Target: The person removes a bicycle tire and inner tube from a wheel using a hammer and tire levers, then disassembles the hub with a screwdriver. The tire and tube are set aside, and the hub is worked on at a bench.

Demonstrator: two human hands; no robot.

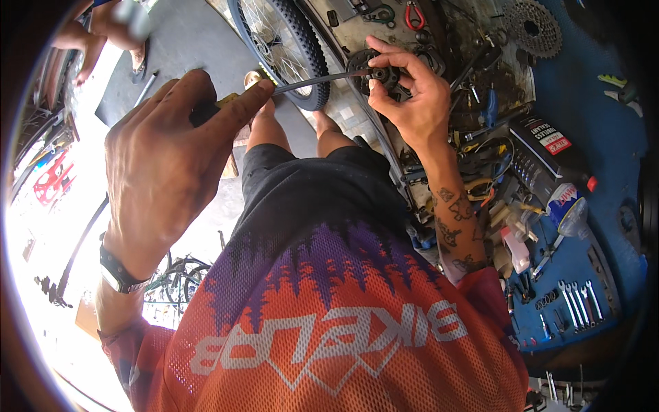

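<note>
My left hand (168, 154) is closed round the handle of a screwdriver (312, 82), mostly hidden by the fingers. Its long metal shaft points right, and the tip meets a dark, round metal bicycle part (379, 73). That part sits between the thumb and fingers of my right hand (415, 89), above the edge of the workbench (357, 113). Exactly what kind of part it is cannot be made out.
A bicycle wheel (294, 51) stands ahead, left of the bench. Red-handled pliers (414, 16), a toothed cassette (533, 29), a black bottle (549, 147) and several wrenches (580, 302) occupy the right side. Another person's legs (103, 38) show at the far left.
</note>
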